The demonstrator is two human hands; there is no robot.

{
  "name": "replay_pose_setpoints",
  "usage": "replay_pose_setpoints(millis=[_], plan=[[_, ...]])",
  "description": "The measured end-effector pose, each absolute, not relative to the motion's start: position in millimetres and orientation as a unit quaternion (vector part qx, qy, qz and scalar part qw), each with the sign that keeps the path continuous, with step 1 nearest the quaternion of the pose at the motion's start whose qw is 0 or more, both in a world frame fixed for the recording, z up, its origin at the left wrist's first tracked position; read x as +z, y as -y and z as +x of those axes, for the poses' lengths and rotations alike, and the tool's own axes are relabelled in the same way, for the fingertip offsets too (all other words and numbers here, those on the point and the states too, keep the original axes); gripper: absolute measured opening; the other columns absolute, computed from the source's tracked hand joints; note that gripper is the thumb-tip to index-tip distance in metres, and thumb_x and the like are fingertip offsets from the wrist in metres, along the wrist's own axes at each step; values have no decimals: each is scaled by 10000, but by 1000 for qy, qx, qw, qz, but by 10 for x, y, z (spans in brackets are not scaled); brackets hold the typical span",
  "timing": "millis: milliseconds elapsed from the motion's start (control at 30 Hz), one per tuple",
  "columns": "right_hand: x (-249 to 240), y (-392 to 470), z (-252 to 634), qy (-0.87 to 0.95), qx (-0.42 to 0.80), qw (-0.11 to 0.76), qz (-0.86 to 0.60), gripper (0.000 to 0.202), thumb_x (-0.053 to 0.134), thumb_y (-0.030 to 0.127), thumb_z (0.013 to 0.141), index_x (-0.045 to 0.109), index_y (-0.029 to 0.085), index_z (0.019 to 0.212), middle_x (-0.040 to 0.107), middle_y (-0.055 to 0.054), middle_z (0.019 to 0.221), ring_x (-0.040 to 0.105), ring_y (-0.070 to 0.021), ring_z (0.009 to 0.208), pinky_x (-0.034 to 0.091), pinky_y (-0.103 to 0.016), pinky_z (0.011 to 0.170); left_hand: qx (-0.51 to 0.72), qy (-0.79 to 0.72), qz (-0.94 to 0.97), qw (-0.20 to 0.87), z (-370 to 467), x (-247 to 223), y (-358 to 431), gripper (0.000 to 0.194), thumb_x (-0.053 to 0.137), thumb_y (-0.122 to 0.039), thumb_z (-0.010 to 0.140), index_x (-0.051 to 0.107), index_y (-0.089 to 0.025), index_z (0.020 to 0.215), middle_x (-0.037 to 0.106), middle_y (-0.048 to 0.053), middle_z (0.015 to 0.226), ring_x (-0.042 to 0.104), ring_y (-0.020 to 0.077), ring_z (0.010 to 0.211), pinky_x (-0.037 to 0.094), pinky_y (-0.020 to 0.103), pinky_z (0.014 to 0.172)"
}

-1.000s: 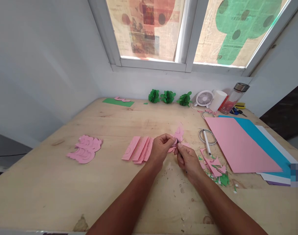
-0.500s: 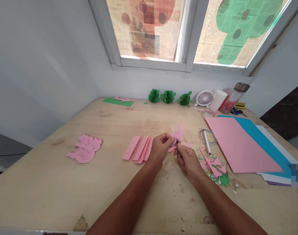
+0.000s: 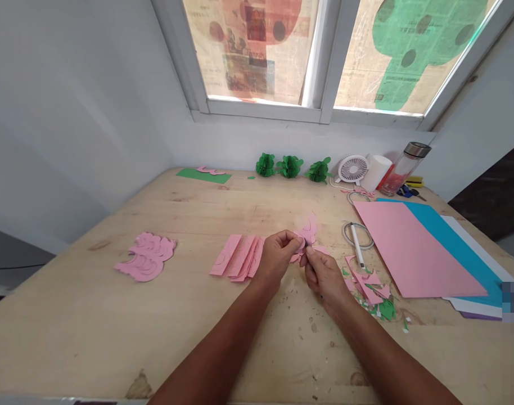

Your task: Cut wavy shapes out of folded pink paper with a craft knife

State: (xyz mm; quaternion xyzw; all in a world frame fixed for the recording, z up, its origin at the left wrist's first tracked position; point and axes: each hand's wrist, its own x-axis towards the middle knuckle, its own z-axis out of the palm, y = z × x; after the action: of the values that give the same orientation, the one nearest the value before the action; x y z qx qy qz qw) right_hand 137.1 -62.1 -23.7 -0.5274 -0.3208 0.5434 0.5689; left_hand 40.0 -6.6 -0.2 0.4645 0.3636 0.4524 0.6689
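Note:
Between the thumb and fingers of my left hand (image 3: 281,253) is a pink paper cutout (image 3: 309,227) with curved edges, held just above the table. My right hand (image 3: 325,274) is closed around a slim dark tool (image 3: 306,243); its tip meets the paper beside my left thumb. The fist hides most of that tool, so I cannot tell its kind. Folded pink paper strips (image 3: 241,256) with drawn curves lie left of my left hand. Farther left rests a pile of scalloped pink cutouts (image 3: 149,254). Pink and green paper scraps (image 3: 373,289) lie to the right of my right hand.
A white pen (image 3: 357,245) lies on a ring of grey cable. At right are stacked pink sheets (image 3: 417,253) over blue and white ones. Along the wall stand green paper trees (image 3: 289,166), a small fan (image 3: 353,169) and a glass bottle (image 3: 404,169). A green strip (image 3: 202,175) lies back left.
The pink cutout has shifted and turned slightly, its upper tip now a little lower and to the right. Both hands stay nearly in place.

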Motion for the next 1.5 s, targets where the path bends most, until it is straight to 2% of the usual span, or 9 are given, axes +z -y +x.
replay_pose_setpoints(millis=[1500], plan=[[-242, 622, 1371, 330, 527, 566, -541, 388, 575, 532, 727, 510, 171, 602, 301, 97, 328, 181, -52, 317, 88, -214, 355, 455, -363, 461, 670, 402, 26, 76, 185, 657, -266, 611, 536, -151, 531, 513, -20, 518, 458, 90, 514, 378, 219, 539]])
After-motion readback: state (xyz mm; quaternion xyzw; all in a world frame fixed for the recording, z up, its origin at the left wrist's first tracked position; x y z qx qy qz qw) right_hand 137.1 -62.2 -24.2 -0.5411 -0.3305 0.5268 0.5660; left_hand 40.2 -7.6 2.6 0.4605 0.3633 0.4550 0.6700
